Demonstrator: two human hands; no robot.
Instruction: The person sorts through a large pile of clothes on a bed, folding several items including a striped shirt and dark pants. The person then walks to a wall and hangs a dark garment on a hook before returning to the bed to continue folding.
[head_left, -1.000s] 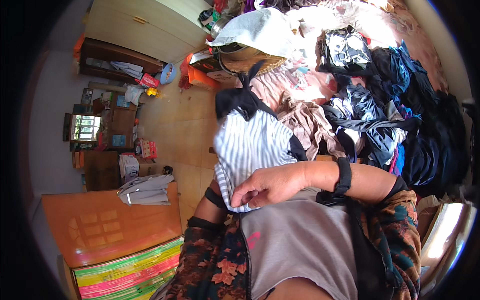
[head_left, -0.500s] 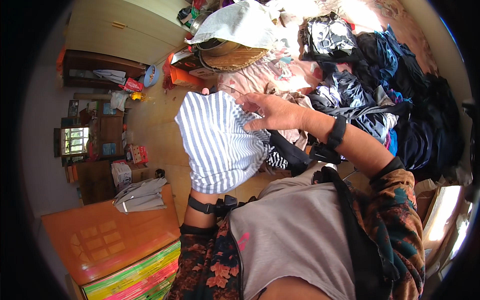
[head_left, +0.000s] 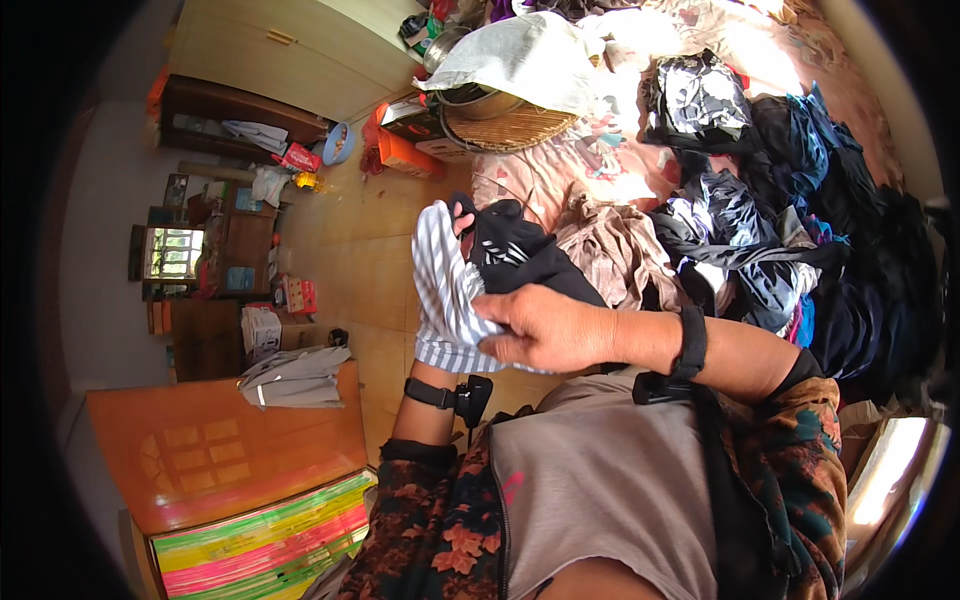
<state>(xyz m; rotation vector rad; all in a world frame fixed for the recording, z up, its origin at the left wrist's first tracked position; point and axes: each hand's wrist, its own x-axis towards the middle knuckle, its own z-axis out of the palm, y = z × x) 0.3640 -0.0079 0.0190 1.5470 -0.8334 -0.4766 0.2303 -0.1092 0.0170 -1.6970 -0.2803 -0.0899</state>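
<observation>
A grey-and-white striped garment [head_left: 440, 270] is draped over my left hand and wrist. Only a few fingertips of my left hand [head_left: 462, 218] show past its edge, curled at the cloth; the rest is hidden. My right hand [head_left: 555, 328] pinches the striped cloth between thumb and fingers at its lower right side. Black cloth with white stripes [head_left: 520, 250] hangs beside it, just beyond my right hand; whether the two are joined I cannot tell.
A bed with a pink patterned sheet [head_left: 515, 178] bears a crumpled beige garment [head_left: 615, 245], a heap of dark clothes [head_left: 820, 250] and a covered woven basket [head_left: 510, 130]. Grey clothing [head_left: 295, 378] lies on an orange-brown cabinet [head_left: 215, 440] at left. Boxes [head_left: 410, 150] stand by the bed.
The striped cloth, spread wide before, is now gathered narrower around my left hand. More black cloth shows beside it. My right hand has moved down along the striped cloth.
</observation>
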